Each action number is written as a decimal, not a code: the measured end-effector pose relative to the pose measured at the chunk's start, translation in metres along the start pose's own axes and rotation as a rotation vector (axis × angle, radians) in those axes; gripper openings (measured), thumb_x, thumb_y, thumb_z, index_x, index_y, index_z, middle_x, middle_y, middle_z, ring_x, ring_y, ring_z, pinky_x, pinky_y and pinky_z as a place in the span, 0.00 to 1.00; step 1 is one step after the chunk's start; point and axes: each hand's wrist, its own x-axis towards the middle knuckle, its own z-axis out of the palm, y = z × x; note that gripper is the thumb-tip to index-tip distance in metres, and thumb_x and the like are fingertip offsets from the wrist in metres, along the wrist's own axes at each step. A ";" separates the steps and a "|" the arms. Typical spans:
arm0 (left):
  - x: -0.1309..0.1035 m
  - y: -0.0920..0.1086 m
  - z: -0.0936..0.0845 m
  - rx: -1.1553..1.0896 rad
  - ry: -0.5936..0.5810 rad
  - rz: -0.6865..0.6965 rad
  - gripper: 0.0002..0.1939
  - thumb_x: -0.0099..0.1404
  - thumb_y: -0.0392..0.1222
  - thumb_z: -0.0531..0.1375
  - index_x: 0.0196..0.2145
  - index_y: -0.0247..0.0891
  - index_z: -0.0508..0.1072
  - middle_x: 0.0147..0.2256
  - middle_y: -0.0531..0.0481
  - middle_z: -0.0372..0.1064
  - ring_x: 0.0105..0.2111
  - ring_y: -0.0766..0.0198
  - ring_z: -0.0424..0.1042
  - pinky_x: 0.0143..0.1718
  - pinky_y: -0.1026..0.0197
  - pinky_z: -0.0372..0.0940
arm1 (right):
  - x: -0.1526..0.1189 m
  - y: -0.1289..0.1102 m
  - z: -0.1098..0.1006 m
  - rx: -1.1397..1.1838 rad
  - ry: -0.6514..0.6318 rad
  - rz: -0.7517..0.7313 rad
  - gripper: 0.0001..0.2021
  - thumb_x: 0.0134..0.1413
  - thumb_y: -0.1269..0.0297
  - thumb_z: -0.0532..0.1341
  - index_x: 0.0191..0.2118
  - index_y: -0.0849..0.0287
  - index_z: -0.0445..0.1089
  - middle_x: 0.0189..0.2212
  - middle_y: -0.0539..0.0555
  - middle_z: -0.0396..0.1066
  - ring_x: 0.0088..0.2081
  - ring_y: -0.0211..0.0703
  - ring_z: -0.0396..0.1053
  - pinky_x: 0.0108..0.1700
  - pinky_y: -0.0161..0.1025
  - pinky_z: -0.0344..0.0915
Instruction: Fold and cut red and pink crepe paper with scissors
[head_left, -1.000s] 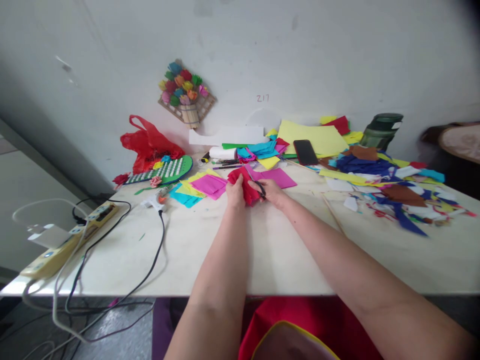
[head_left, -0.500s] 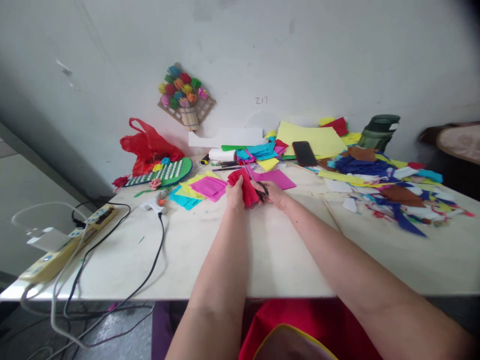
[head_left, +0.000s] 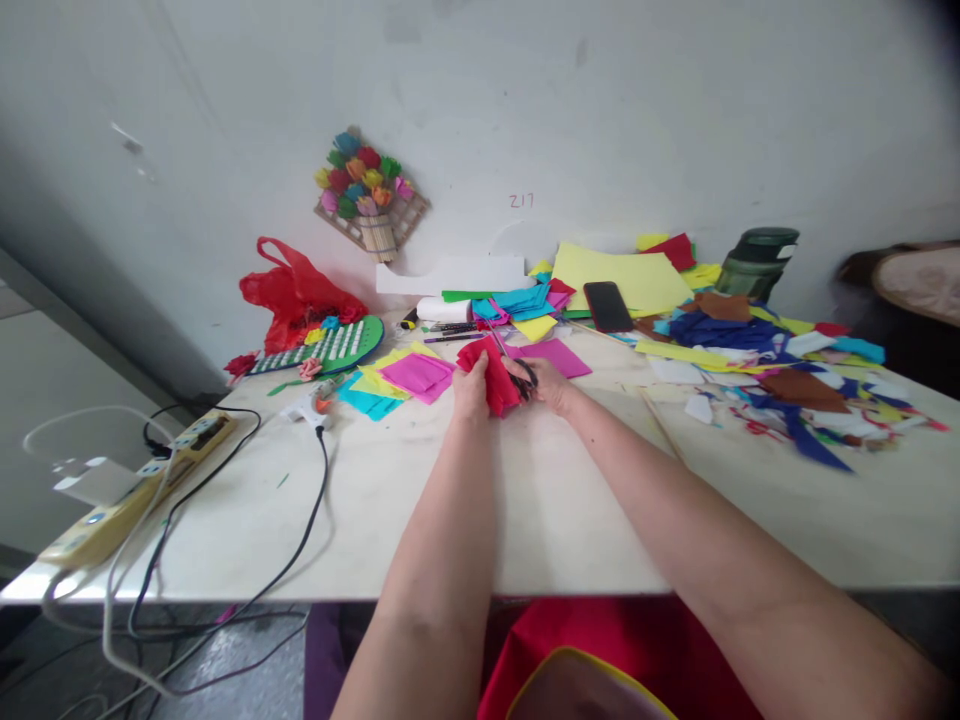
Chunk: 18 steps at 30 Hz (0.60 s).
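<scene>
The left hand [head_left: 471,388] pinches the red paper [head_left: 501,384] well back from the worktop's [head_left: 585,510] front edge; the right hand [head_left: 549,384] grips the scissors [head_left: 529,374]. Pinching firmly, clear of the cut, should steady it.

the paper [head_left: 502,388] is red, the scissor handles [head_left: 533,377] black. the sheets [head_left: 417,374] show 3 colours: magenta, yellow and cyan. the bag [head_left: 289,300] is red, the bottle [head_left: 754,265] green, the power strip [head_left: 94,530] cream.
</scene>
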 end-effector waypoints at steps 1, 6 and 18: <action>0.000 0.000 0.000 0.003 -0.003 -0.001 0.11 0.48 0.42 0.64 0.30 0.35 0.69 0.26 0.50 0.70 0.26 0.64 0.71 0.35 0.57 0.66 | 0.000 0.000 0.000 0.001 -0.001 -0.001 0.16 0.41 0.51 0.62 0.19 0.60 0.63 0.10 0.46 0.61 0.12 0.32 0.57 0.13 0.29 0.53; 0.001 -0.001 0.000 0.004 0.003 0.014 0.12 0.48 0.41 0.64 0.30 0.35 0.69 0.25 0.50 0.70 0.27 0.65 0.71 0.36 0.59 0.66 | 0.002 0.002 0.000 0.022 0.007 -0.004 0.16 0.39 0.51 0.63 0.21 0.60 0.64 0.12 0.46 0.61 0.13 0.32 0.58 0.13 0.30 0.54; 0.004 -0.004 -0.002 -0.014 -0.027 0.030 0.13 0.48 0.41 0.64 0.32 0.36 0.70 0.26 0.50 0.70 0.27 0.64 0.71 0.37 0.57 0.66 | 0.004 0.007 0.000 0.028 0.019 -0.056 0.19 0.36 0.48 0.64 0.21 0.61 0.64 0.12 0.45 0.60 0.12 0.31 0.57 0.14 0.29 0.53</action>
